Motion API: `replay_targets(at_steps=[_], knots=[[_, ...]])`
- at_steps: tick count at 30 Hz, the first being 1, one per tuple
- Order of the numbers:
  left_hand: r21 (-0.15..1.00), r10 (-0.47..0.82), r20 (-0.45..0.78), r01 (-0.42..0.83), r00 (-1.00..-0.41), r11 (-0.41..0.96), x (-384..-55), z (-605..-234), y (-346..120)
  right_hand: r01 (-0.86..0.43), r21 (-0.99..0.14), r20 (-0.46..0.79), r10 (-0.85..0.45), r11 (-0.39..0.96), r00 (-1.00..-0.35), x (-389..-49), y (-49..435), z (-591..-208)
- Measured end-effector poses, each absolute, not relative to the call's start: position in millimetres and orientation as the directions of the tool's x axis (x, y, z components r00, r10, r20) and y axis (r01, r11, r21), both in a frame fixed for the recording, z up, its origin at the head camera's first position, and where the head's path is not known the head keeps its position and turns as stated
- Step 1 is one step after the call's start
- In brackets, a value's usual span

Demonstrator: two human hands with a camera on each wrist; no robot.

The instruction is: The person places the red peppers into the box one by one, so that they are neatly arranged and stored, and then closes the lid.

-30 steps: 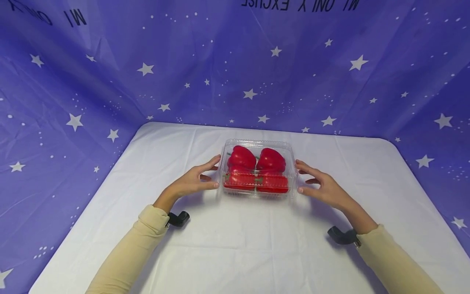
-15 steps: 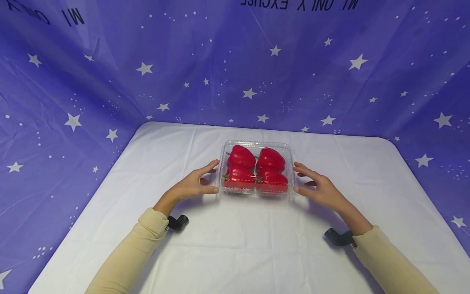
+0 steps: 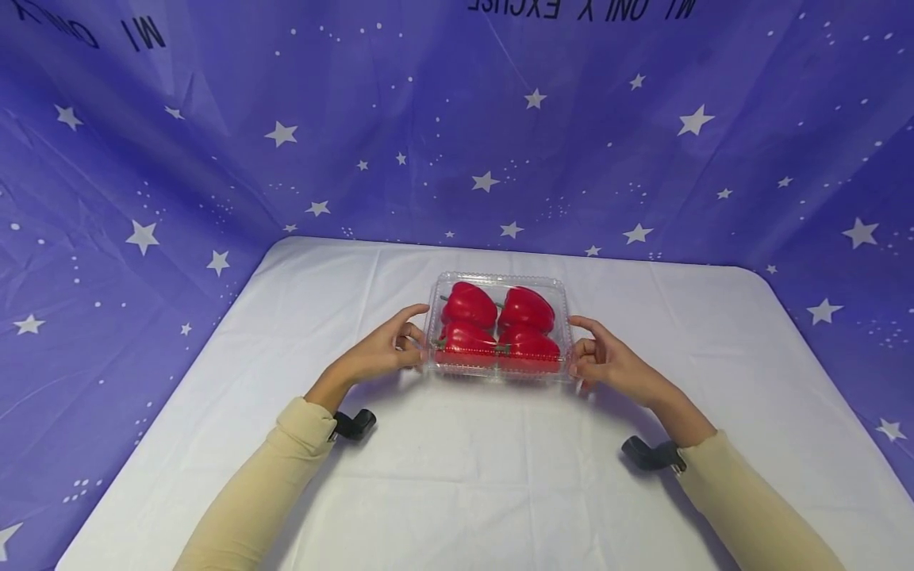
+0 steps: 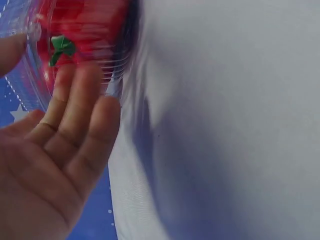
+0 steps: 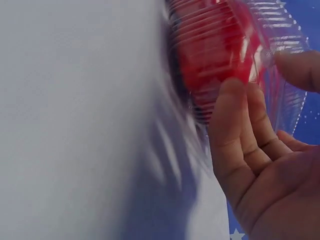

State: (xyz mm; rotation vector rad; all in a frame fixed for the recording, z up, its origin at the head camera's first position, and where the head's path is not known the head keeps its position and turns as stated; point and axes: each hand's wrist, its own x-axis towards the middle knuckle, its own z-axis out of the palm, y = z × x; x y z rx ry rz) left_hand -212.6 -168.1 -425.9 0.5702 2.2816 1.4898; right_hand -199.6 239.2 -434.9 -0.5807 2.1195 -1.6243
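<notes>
A clear plastic clamshell container (image 3: 500,373) sits on the white table, its lid down over several red bell peppers (image 3: 527,309). At its left side is my left hand (image 3: 382,349), thumb at the rim near the front corner and other fingers bent against the side wall. My right hand (image 3: 617,365) mirrors this on the right side, pinching near the front corner. The left wrist view shows the thumb by a small tab on the rim, fingers below it on the ribbed wall (image 4: 107,67), and a green pepper stem (image 4: 62,47) behind the plastic.
White cloth covers the table (image 3: 457,476). A blue curtain (image 3: 443,119) with white stars hangs around the back and sides, close behind the table's far edge. Black wrist mounts (image 3: 355,424) stick out from both sleeves.
Both hands had straighter fingers beside the container; now the fingers are bent in at its sides. The right hand has come left to the container. The container shifted slightly at first, then stayed.
</notes>
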Motion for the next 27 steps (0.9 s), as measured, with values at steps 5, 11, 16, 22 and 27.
replay_targets(at_steps=[5,11,16,22,27], knots=[[0.963,0.578,-0.111,0.057,-0.809,0.265,-215.8,-428.4,-169.6,-0.065,-0.979,-0.066,-0.599,0.194,-0.798,-203.0,240.3,-434.4],[0.977,0.621,-0.097,0.043,-0.778,0.207,-216.1,-434.7,-171.5,-0.031,-0.979,-0.096,-0.587,0.204,-0.804,-202.1,238.9,-432.7],[0.983,0.620,-0.090,0.030,-0.779,0.180,-214.9,-437.2,-170.1,-0.008,-0.978,-0.117,-0.585,0.206,-0.802,-199.1,238.2,-431.4],[0.986,0.609,-0.092,0.012,-0.788,0.165,-213.5,-437.6,-168.2,0.039,-0.981,-0.144,-0.574,0.191,-0.806,-198.7,237.8,-432.0],[0.991,0.580,-0.070,0.008,-0.811,0.131,-211.8,-441.5,-164.6,0.047,-0.988,-0.126,-0.576,0.150,-0.808,-199.0,236.5,-434.2]])
